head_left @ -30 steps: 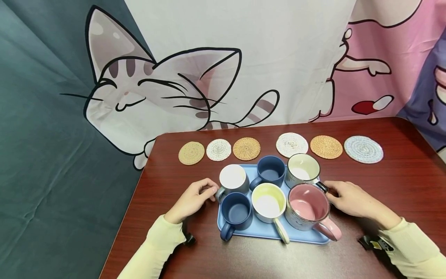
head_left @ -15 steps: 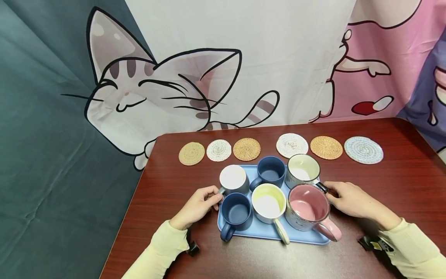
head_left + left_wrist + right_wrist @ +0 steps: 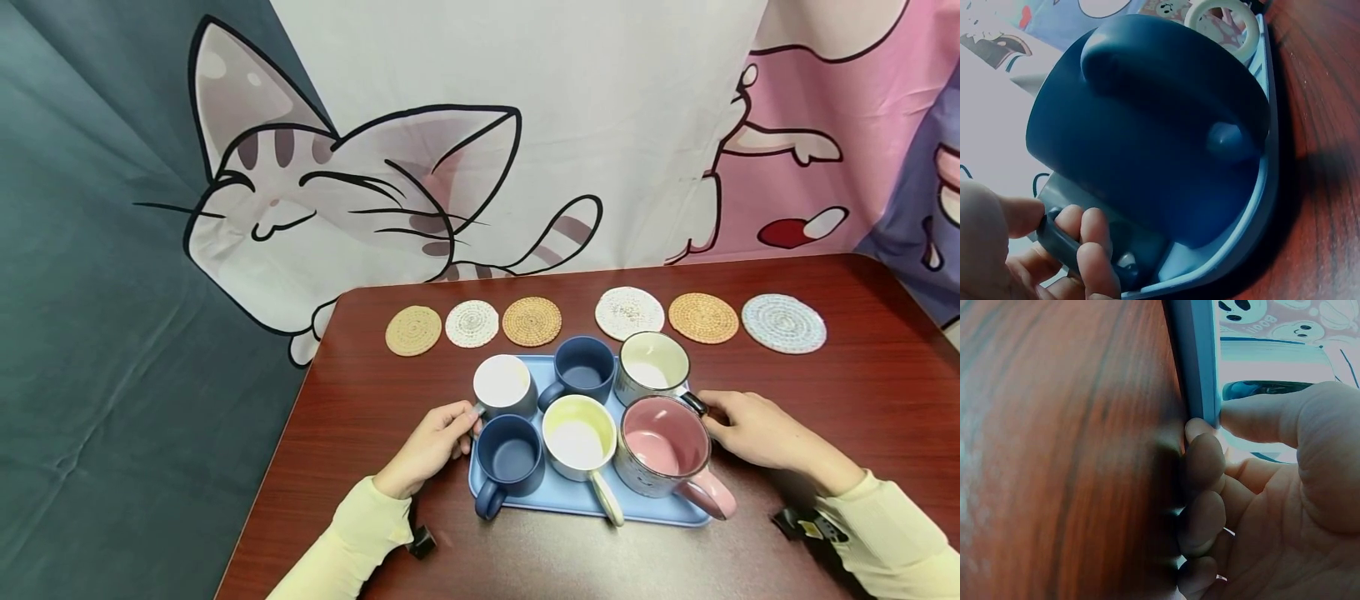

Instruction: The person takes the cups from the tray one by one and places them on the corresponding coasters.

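My left hand (image 3: 427,446) grips the handle of a grey mug (image 3: 504,387) with a white inside. In the left wrist view, thumb and fingers curl round that handle (image 3: 1063,247), and a navy mug (image 3: 1147,131) looms beside it. On the far side, my right hand (image 3: 757,429) pinches the edge of the blue tray (image 3: 551,493); the right wrist view has the tray rim (image 3: 1200,369) between thumb and fingertips. Also on the tray stand another navy mug (image 3: 585,371), a yellow-lined mug (image 3: 580,437), a black-rimmed cream mug (image 3: 652,367) and a pink-lined mug (image 3: 665,446).
Behind the tray, several round woven coasters lie in a row, from a tan coaster (image 3: 413,331) on the left to a pale blue coaster (image 3: 783,323) on the right. A cartoon-printed curtain (image 3: 637,150) hangs behind the dark red table (image 3: 360,367).
My left hand has moved slightly right and its fingers have closed round the grey mug's handle. The right hand, tray and mugs have stayed put.
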Available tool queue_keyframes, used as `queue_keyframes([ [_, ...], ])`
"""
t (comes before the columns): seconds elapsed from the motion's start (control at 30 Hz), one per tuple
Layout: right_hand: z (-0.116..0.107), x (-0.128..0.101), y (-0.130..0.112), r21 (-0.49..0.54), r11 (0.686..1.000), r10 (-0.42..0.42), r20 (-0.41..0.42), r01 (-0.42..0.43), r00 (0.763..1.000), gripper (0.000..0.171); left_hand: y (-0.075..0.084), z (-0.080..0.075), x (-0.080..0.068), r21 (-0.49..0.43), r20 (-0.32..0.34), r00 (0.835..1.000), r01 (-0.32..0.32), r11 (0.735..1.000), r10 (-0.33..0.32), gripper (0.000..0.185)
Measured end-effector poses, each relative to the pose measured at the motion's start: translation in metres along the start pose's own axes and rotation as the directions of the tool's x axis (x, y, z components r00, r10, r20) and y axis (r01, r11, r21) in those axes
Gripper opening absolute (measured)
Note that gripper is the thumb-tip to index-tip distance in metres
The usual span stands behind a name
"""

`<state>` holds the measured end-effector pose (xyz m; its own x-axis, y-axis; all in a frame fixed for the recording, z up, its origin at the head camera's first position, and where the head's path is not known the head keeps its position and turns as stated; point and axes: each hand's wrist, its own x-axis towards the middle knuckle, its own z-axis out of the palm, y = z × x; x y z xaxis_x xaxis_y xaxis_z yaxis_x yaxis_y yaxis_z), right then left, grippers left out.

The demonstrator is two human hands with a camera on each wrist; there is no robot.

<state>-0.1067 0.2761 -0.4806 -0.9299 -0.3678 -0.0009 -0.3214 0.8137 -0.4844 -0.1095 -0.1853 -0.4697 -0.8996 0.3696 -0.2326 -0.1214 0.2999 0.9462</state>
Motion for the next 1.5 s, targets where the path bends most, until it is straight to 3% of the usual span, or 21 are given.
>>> queue_keyframes([
  [0.47, 0.000, 0.000, -0.001, 0.003, 1.000, 0.000, -0.003, 0.000, 1.000, 0.027, -0.001, 0.003, 0.001, -0.091, 0.029, 1.000, -0.001, 0.996, 0.004, 0.039],
  [1.1, 0.000, 0.000, -0.001, 0.003, 1.000, 0.013, 0.008, -0.013, 1.000, 0.026, 0.004, 0.003, 0.008, -0.290, 0.020, 1.000, -0.012, 0.957, 0.019, 0.031],
  [1.5, -0.001, 0.000, -0.001, -0.002, 1.000, 0.014, 0.014, -0.014, 1.000, 0.024, 0.013, -0.010, 0.012, -0.315, -0.064, 0.998, -0.043, 0.948, 0.024, 0.033],
])
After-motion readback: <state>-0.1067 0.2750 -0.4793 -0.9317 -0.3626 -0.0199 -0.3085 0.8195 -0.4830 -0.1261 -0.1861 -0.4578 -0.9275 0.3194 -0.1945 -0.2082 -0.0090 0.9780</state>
